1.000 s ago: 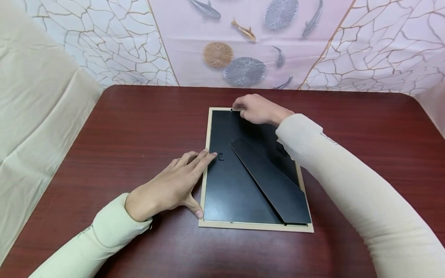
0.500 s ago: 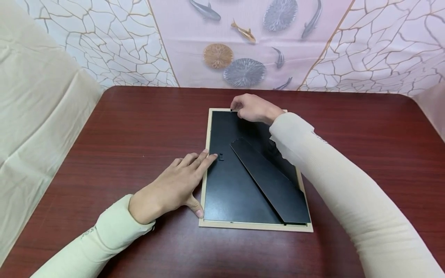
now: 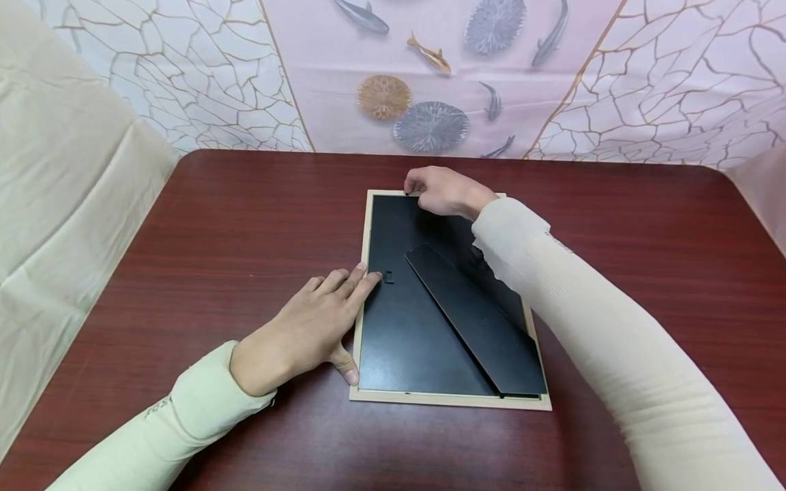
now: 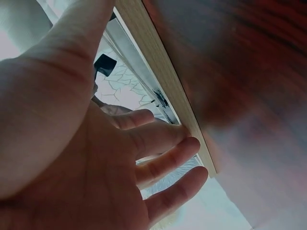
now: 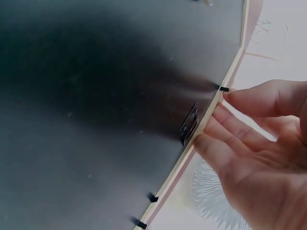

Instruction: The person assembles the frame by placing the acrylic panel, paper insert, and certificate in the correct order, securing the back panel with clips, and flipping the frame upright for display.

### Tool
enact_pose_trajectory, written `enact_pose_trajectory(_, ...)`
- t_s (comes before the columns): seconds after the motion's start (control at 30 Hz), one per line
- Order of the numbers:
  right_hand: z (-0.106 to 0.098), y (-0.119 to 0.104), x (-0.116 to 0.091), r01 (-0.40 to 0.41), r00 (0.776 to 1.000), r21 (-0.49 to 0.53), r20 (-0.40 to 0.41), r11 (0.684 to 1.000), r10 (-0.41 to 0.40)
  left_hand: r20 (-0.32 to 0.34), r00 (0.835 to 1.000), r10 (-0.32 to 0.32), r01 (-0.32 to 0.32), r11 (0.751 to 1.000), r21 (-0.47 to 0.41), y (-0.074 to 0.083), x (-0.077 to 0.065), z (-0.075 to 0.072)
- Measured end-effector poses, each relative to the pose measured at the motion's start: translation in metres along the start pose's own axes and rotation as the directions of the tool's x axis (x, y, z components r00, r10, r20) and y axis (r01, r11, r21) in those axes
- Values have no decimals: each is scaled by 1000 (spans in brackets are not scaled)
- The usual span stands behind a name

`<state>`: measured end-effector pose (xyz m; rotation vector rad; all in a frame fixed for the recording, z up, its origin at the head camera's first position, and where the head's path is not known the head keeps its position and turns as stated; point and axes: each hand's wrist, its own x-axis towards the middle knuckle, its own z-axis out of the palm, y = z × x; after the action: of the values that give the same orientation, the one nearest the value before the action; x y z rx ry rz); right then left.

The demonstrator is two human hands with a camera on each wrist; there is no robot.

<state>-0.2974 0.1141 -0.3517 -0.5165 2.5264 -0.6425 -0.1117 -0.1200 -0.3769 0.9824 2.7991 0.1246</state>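
A picture frame (image 3: 451, 401) with a pale wooden rim lies back side up on the table, its black backing board (image 3: 417, 354) showing. Slantwise across the board runs a black stand leg (image 3: 475, 320). My left hand (image 3: 307, 331) rests along the left rim, fingers extended and thumb near the lower left corner. In the left wrist view, fingertips touch the wooden rim (image 4: 158, 62). At the far rim, my right hand (image 3: 448, 191) has bent fingers round the edge. The right wrist view shows one fingertip against a small black tab (image 5: 224, 89) and another on the rim beside a metal hanger (image 5: 190, 123).
Dark red-brown table (image 3: 258, 225) surrounds the frame. More black tabs (image 5: 153, 197) stand along the rim. Behind the table hangs a patterned cloth (image 3: 417, 75) with fish, and pale fabric (image 3: 74, 177) drapes at the left.
My right hand has shifted slightly left along the far rim, its forearm moving left too. The left hand stays on the left rim, and the frame lies as before.
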Motion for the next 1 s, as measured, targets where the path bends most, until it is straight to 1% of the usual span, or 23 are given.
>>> enact_pose_trajectory(0.17,3,1,-2,22,1000,-29,-12,999,-22,2,1000,-6,6,1000,3,1,1,0)
enact_pose_trajectory(0.3,7,4,-2,64,997,-79,-34,995,-66,9,1000,-15,15,1000,-3,1,1,1)
enact_pose_trajectory(0.5,13,7,0,147,986,-205,-53,968,-161,4,1000,-17,18,1000,-13,1,1,1)
enact_pose_trajectory(0.63,16,5,-1,180,978,-255,-56,950,-200,-3,1000,-13,13,1000,-12,1,1,1)
enact_pose_trajectory(0.9,20,2,-3,150,984,-282,-52,948,-171,-23,1000,2,-1,1000,12,1,-1,2)
enact_pose_trajectory(1.0,21,0,-4,151,984,-294,-50,944,-173,-23,1000,4,-3,1000,25,0,-2,3)
